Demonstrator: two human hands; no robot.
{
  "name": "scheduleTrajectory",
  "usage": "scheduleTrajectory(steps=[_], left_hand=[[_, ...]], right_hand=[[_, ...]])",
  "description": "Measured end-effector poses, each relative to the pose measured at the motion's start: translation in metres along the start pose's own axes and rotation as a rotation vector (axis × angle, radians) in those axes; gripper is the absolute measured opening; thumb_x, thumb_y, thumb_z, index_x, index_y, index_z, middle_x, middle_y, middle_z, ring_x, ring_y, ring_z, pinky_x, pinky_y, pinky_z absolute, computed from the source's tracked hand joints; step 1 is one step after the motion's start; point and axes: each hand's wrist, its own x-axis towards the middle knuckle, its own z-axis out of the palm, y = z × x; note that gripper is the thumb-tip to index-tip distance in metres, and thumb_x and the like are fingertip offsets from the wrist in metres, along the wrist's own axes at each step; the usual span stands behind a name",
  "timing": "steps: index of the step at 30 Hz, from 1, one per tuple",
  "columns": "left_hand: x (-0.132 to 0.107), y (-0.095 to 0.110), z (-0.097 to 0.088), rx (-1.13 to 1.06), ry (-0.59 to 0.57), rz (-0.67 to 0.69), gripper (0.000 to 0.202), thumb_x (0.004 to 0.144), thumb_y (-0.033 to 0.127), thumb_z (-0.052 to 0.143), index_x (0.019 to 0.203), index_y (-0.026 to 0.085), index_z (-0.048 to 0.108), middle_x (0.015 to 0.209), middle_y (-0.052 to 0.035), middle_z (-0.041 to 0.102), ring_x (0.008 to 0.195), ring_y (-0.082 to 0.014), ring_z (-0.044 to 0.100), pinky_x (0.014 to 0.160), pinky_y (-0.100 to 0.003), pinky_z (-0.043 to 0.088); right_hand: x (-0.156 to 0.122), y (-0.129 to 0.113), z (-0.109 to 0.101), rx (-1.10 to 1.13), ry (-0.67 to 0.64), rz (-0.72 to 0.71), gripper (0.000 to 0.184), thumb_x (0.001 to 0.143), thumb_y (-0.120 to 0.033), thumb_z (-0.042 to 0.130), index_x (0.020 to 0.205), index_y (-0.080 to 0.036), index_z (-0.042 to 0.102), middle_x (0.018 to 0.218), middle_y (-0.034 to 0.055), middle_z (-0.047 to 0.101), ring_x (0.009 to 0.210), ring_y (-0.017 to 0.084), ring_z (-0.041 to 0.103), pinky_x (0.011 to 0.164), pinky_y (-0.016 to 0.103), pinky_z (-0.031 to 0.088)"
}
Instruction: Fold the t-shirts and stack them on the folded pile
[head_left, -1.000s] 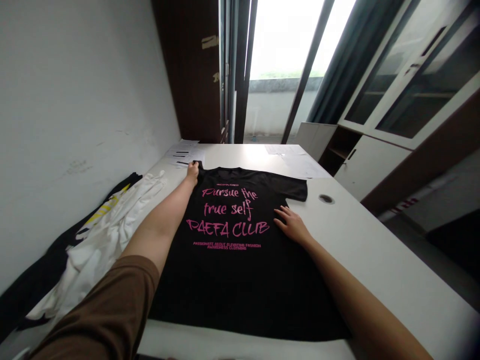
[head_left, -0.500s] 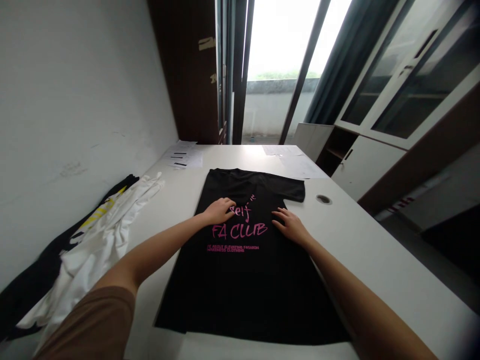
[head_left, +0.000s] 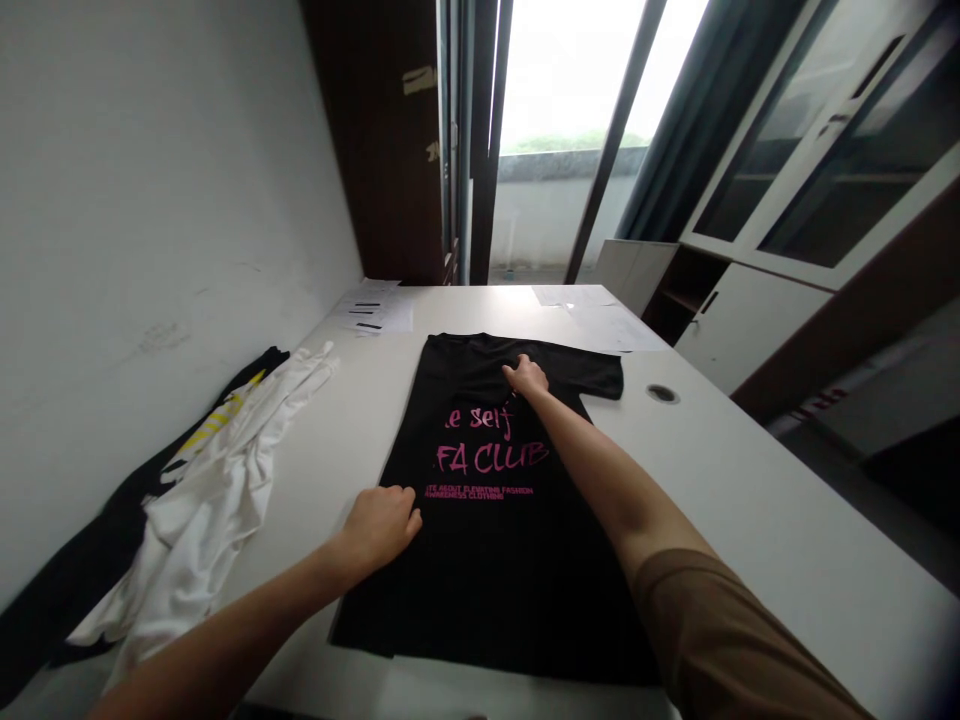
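Left hand [head_left: 381,522] half-curled, right hand [head_left: 529,375] loosely bent, both on the black printed T-shirt [head_left: 510,580] beneath them; whether either grips it cannot be determined; crumpled white garment [head_left: 201,530] lies left of the left hand

Reads, in brush-style pink lettering [head_left: 482,458] on the black short-sleeved fabric T-shirt [head_left: 510,560], "e self" and, below, "FA CLUB". Shows underneath, in small pink block capitals [head_left: 480,491], "TE ABOUT ELEVATING FASHION" and "AWARENESS CLOTHING". Too small to read on the white printed paper sheets [head_left: 382,305] at far left.
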Motion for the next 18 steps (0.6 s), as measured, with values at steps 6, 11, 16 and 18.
scheduleTrajectory(steps=[6,11,16,18], left_hand=[[0.002,-0.006,-0.011,-0.121,0.018,0.068,0.026,0.098,0.034,0.045,0.083,0.022,0.063,0.085,-0.0051,0.073,0.080,-0.0232,0.070,0.069,-0.031,0.043],[0.009,-0.008,-0.024,-0.262,-0.029,0.081,0.029,0.096,0.039,0.049,0.074,0.022,0.057,0.075,-0.0014,0.068,0.070,-0.0184,0.065,0.061,-0.027,0.034],[0.010,-0.006,-0.023,-0.263,-0.043,0.085,0.011,0.089,0.034,0.057,0.088,0.024,0.059,0.079,-0.0005,0.070,0.073,-0.0199,0.067,0.062,-0.027,0.036],[0.010,-0.001,-0.021,-0.253,-0.018,0.069,0.018,0.089,0.034,0.057,0.104,0.024,0.057,0.082,-0.0013,0.071,0.076,-0.0217,0.068,0.064,-0.028,0.040]], right_hand=[[0.035,-0.028,0.017,-0.042,-0.081,0.080,0.049,0.089,-0.033,0.069,0.131,-0.010,0.061,0.129,0.0262,0.060,0.122,0.036,0.060,0.098,0.048,0.051],[0.057,-0.036,0.017,-0.020,-0.067,0.094,0.059,0.090,-0.039,0.067,0.141,-0.012,0.053,0.141,0.0288,0.047,0.123,0.036,0.059,0.098,0.046,0.051],[0.060,-0.022,0.019,-0.048,-0.072,0.162,0.077,0.087,-0.045,0.072,0.149,-0.012,0.041,0.140,0.0293,0.049,0.121,0.036,0.061,0.094,0.045,0.053],[0.060,-0.020,0.021,-0.095,-0.116,0.100,0.066,0.087,-0.036,0.072,0.143,-0.010,0.049,0.132,0.0269,0.058,0.121,0.036,0.061,0.095,0.046,0.053]])
